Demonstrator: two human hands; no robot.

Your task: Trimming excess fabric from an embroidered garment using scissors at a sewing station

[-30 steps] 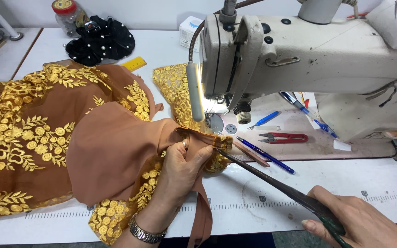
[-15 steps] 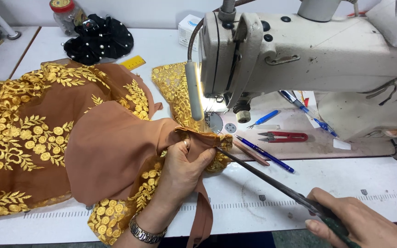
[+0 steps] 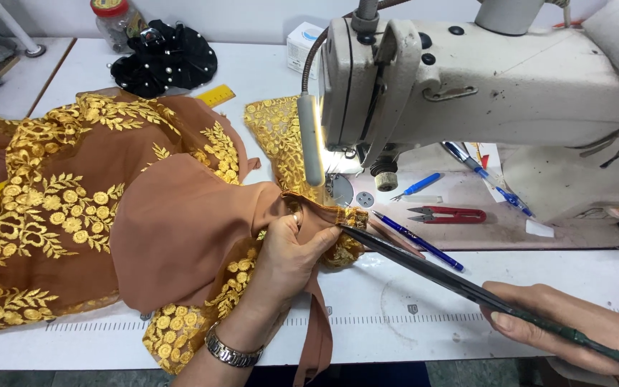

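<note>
My left hand (image 3: 291,251) pinches a fold of brown fabric with gold embroidery (image 3: 109,208) just in front of the sewing machine's needle plate. A metal watch sits on that wrist. My right hand (image 3: 574,333) grips the handles of long dark scissors (image 3: 424,269) at the lower right. The scissor blades point up and left, and their tip meets the fabric edge beside my left thumb. The cream sewing machine (image 3: 481,79) stands behind, its lamp lit over the plate.
Red thread snips (image 3: 447,214) and blue pens (image 3: 418,240) lie on the machine bed. A black beaded piece (image 3: 166,63), a jar with a red lid (image 3: 112,21) and a yellow ruler (image 3: 215,95) sit at the back left.
The scissors' tip has moved left up to the fabric edge at my left thumb. My left hand keeps its hold on the fold.
</note>
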